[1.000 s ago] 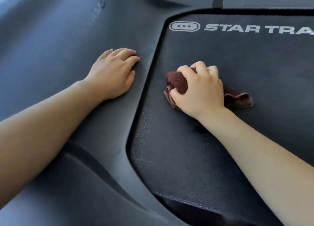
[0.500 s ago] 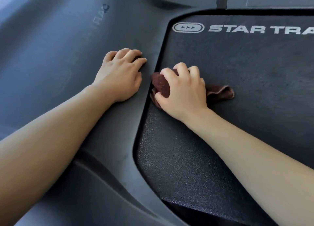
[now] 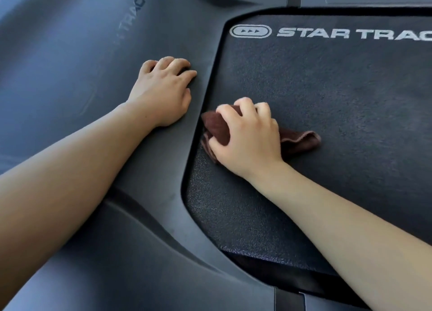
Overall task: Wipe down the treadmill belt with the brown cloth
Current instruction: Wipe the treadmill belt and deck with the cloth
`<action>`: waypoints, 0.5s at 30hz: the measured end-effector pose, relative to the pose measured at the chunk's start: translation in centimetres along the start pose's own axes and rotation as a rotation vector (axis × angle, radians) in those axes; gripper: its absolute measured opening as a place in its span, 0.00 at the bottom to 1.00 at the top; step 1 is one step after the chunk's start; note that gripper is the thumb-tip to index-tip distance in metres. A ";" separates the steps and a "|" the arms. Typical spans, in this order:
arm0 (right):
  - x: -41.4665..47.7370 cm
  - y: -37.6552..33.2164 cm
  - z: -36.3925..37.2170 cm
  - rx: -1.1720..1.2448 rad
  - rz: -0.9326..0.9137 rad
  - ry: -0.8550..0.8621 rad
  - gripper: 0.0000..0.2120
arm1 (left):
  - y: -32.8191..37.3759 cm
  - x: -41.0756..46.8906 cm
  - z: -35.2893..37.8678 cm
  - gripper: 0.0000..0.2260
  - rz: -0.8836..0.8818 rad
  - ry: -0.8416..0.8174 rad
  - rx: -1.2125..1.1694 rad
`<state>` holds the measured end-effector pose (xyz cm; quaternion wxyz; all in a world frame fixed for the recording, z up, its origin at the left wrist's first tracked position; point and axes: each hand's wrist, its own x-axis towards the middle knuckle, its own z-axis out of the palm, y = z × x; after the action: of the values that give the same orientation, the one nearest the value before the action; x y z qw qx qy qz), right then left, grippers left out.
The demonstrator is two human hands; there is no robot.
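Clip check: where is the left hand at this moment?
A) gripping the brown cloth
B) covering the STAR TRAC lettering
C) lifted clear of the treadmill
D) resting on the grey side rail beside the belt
D: the left hand rests on the grey side rail, left of the treadmill belt; the right hand grips the brown cloth.

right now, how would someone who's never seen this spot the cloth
Find the black treadmill belt with white STAR TRAC lettering. At its left edge, the right hand grips a bunched cloth. It is the only dark brown, soft thing there.
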<state>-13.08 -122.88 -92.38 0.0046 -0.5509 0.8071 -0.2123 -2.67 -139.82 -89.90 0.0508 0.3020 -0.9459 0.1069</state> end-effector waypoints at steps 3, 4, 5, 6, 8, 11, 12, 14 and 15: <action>0.0 -0.7 0.5 -0.028 0.008 0.021 0.21 | 0.0 0.0 0.1 0.19 0.001 0.002 0.003; -0.4 -0.8 0.4 -0.019 -0.003 0.026 0.21 | -0.1 0.0 0.1 0.19 0.001 0.002 0.004; -0.9 -1.0 0.4 -0.008 -0.020 0.028 0.21 | -0.1 0.0 0.1 0.19 0.002 0.002 0.007; -1.5 -1.2 0.3 -0.002 -0.042 0.029 0.21 | 0.0 0.0 0.1 0.19 0.002 0.002 0.009; -2.7 -1.6 0.2 -0.007 -0.085 0.020 0.21 | 0.0 0.0 0.1 0.19 0.000 0.004 0.011; -4.2 -1.5 -0.2 0.007 -0.131 -0.016 0.23 | -0.1 0.0 0.1 0.19 0.005 -0.005 0.005; -4.7 -1.3 -0.5 0.011 -0.146 -0.029 0.23 | -0.2 0.0 0.1 0.19 0.010 -0.008 0.001; -6.1 -0.6 -1.2 0.012 -0.172 -0.057 0.23 | -0.3 0.0 0.0 0.19 0.017 -0.008 -0.010; -7.0 -0.2 -1.6 0.017 -0.185 -0.069 0.24 | -0.3 0.0 -0.1 0.19 0.020 -0.003 -0.021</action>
<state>-10.55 -116.11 -92.41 0.0177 -0.6299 0.7503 -0.1996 -2.49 -140.06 -89.80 0.0514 0.2921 -0.9500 0.0973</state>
